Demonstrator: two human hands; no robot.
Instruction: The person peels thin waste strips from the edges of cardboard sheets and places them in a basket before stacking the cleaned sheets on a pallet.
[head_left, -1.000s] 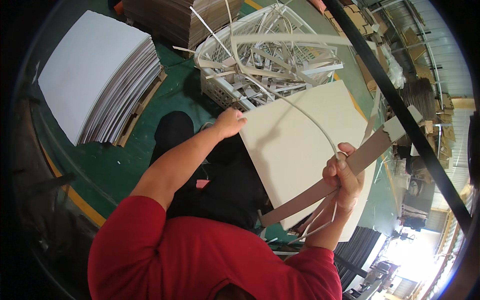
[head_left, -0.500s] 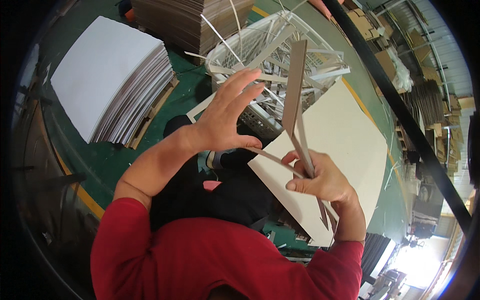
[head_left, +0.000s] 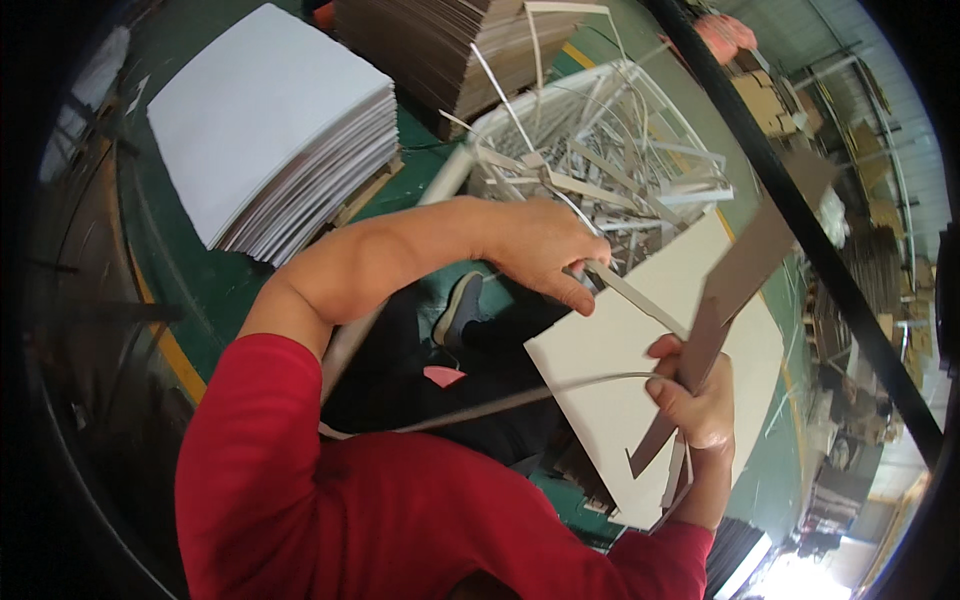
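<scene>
My left hand (head_left: 535,250) reaches across toward the right, its fingers curled onto a thin pale strip (head_left: 640,298) that runs down toward my right hand (head_left: 705,405). That hand grips a bundle of cardboard strips, including a wide brown strip (head_left: 750,240) slanting up to the right and a long thin curved one trailing leftward over my dark trousers. Beneath and beyond my right hand lies a large cream board (head_left: 600,420). Just past my left hand, a white perforated plastic basket (head_left: 680,110) holds many tangled offcut strips.
A stack of white sheets (head_left: 260,100) on a wooden pallet stands left, with a tall brown board stack (head_left: 420,40) behind it. A black bar (head_left: 850,275) crosses diagonally at right, beyond which are piled cartons and boards. My shoe (head_left: 458,305) is on the green floor below.
My left hand left the board's edge, opened, then moved right and closed on a thin strip. The wide brown strip in my right hand swung from upright to slanting rightward.
</scene>
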